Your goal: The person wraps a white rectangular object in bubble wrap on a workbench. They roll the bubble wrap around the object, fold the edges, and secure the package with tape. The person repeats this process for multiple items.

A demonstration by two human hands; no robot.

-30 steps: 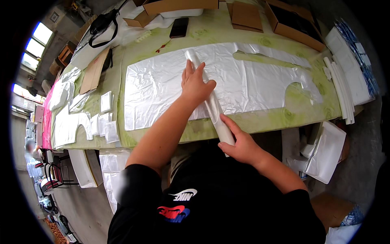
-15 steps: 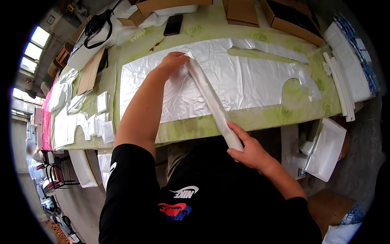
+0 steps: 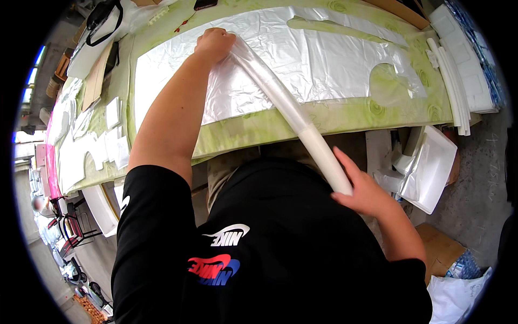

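Note:
A long white tube (image 3: 324, 154) slants across the front edge of the table. My right hand (image 3: 364, 189) grips its near end, close to my body. Toward the far end it passes into a translucent plastic film sleeve (image 3: 270, 81). My left hand (image 3: 216, 44) is closed on the far end of that film, fingers bunched. Beneath the film, a shiny whitish plastic sheet (image 3: 329, 59) with a rounded cutout and a long slot lies spread on the green patterned tablecloth (image 3: 243, 132). How far the tube reaches inside the film is hard to make out.
Small white folded packets (image 3: 113, 112) and a cut white sheet (image 3: 73, 162) lie at the left. Several white tubes (image 3: 450, 89) lean by the table's right end. Below stands a white bin (image 3: 431, 173). A phone (image 3: 205, 4) lies at the far edge.
My right hand has drawn the white tube down and to the right, exposing more of it outside the film. My left hand still holds the film end. The view has tilted lower.

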